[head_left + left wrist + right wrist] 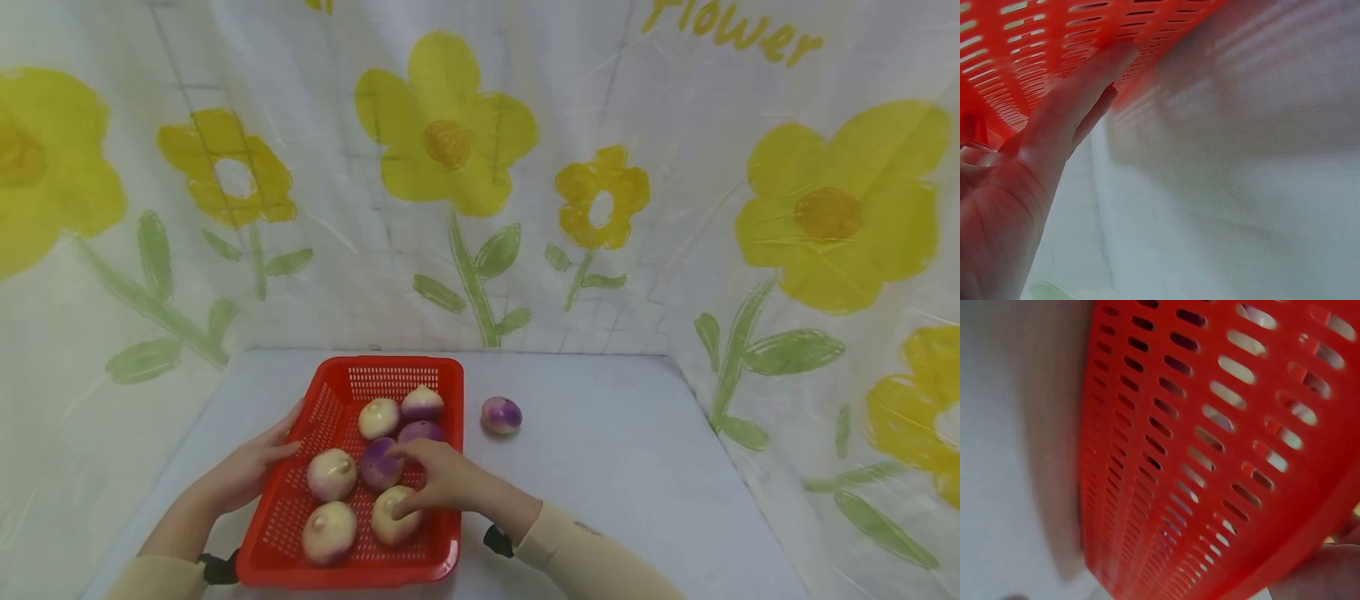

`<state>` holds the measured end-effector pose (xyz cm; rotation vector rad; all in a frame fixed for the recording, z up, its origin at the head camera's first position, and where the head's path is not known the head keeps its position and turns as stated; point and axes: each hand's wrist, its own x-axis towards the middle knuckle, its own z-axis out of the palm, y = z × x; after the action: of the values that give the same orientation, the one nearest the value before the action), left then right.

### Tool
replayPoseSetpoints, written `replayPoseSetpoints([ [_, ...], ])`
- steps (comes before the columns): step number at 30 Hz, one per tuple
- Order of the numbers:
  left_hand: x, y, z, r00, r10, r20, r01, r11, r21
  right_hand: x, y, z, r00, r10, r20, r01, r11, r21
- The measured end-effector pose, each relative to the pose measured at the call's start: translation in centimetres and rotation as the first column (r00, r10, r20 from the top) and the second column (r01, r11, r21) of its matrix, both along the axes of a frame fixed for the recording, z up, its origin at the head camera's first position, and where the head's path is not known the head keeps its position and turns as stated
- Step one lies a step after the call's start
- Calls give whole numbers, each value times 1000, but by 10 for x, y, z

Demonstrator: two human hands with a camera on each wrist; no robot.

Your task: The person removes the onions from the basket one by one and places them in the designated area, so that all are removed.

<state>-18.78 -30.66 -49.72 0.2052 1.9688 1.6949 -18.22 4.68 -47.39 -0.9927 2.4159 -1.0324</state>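
A red plastic basket (352,575) with slotted walls stands on the table, holding several purple-and-white turnips. My right hand (446,479) reaches over its right rim. The index fingertip touches a purple turnip (378,467), while the thumb lies on a pale turnip (392,521) nearer to me. Under that palm, the other fingers are partly hidden. My left hand (243,471) is at the basket's left side; in the left wrist view its straight fingers (1063,103) touch the slotted outer wall. The right wrist view is mostly filled by the basket's outer wall (1141,456).
One purple turnip (501,415) lies on the table right of the basket. The pale tabletop (615,467) extends to the right. A curtain (322,275) with yellow flowers hangs behind the table and along its sides.
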Motion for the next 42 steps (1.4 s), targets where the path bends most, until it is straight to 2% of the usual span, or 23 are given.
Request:
replayPoseSetpoints([
  [4, 1, -2, -1, 1000, -16, -3, 16, 1000, 12, 4, -7, -1, 999, 22, -32, -20, 998, 66],
  [10, 2, -1, 2, 1000, -8, 7, 8, 1000, 11, 5, -16, 0, 998, 16, 68, -22, 996, 84],
  [15, 2, -2, 3, 999, -31, -10, 31, 999, 35, 4, -21, -2, 989, 7, 150, -21, 995, 97],
  [19, 2, -3, 2, 999, -43, -9, 43, 998, 55, 2, -26, -8, 986, 23, 163, -42, 992, 120],
  [23, 1, -2, 1, 999, -45, 0, 45, 997, 60, 3, -31, -10, 996, 66, 64, -78, 977, 199],
  [26, 1, -1, 2, 999, -42, 0, 42, 998, 56, 5, -34, -10, 996, 79, -27, -69, 957, 283],
  [29, 1, -1, 2, 999, -36, 0, 36, 998, 48, 8, -37, -8, 995, 76, -69, -47, 934, 353],
  [32, 1, -1, 2, 1000, -31, 0, 31, 999, 34, 9, -39, -8, 996, 64, -61, -37, 927, 374],
  [37, 0, 0, 2, 1000, -31, 4, 31, 999, 32, 9, -38, -7, 994, 91, -59, -65, 937, 343],
  [42, 0, -1, 1, 999, -35, 11, 35, 999, 39, 5, -33, -3, 978, 141, -152, -103, 967, 233],
])
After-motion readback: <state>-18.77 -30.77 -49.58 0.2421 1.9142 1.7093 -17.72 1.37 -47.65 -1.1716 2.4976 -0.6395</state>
